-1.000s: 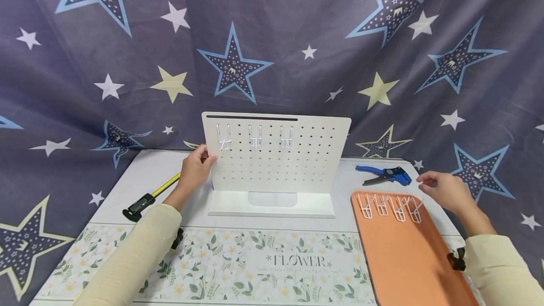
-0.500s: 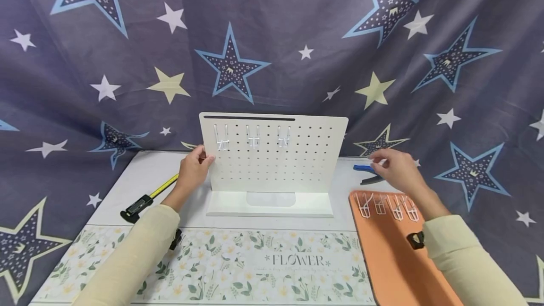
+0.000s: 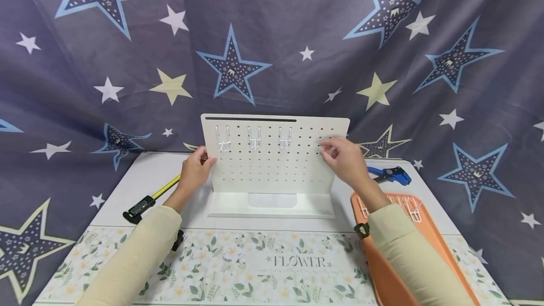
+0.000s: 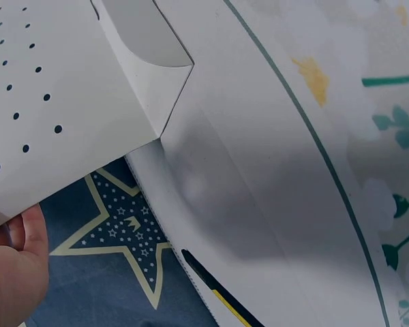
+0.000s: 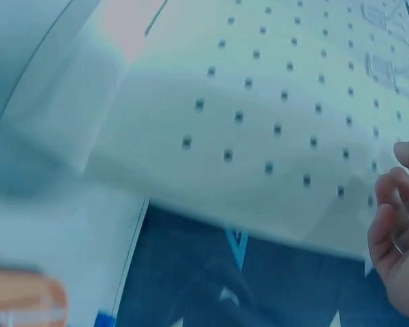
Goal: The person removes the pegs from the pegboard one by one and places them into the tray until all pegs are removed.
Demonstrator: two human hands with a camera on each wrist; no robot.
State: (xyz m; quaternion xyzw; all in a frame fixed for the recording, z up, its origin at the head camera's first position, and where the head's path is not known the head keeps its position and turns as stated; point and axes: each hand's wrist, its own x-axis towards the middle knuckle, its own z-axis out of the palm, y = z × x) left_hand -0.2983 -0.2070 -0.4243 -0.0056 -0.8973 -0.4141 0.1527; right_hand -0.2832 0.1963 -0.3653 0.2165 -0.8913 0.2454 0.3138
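Note:
A white pegboard point(image 3: 272, 169) stands upright on its base. My left hand point(image 3: 194, 172) pinches its left edge, thumb in front and fingers behind; the left wrist view shows these fingers point(image 4: 34, 228) at the board's edge. Three white wire hooks point(image 3: 255, 143) hang in a row in the upper holes, from the left side to the middle. My right hand point(image 3: 346, 159) is in front of the board's right side, fingertips over the upper holes. In the right wrist view, the fingers point(image 5: 382, 235) are loosely bent and nothing shows between them.
At the right lies an orange tray point(image 3: 429, 230) with several white wire hooks point(image 3: 414, 214) at its far end, partly under my right forearm. A blue and black wire stripper point(image 3: 397, 175) lies behind it. A black caliper with a yellow strip point(image 3: 140, 208) lies at the left.
My right hand has swept left from beyond the tray, over the wire stripper, to the right side of the pegboard. My left hand keeps its grip on the board's edge.

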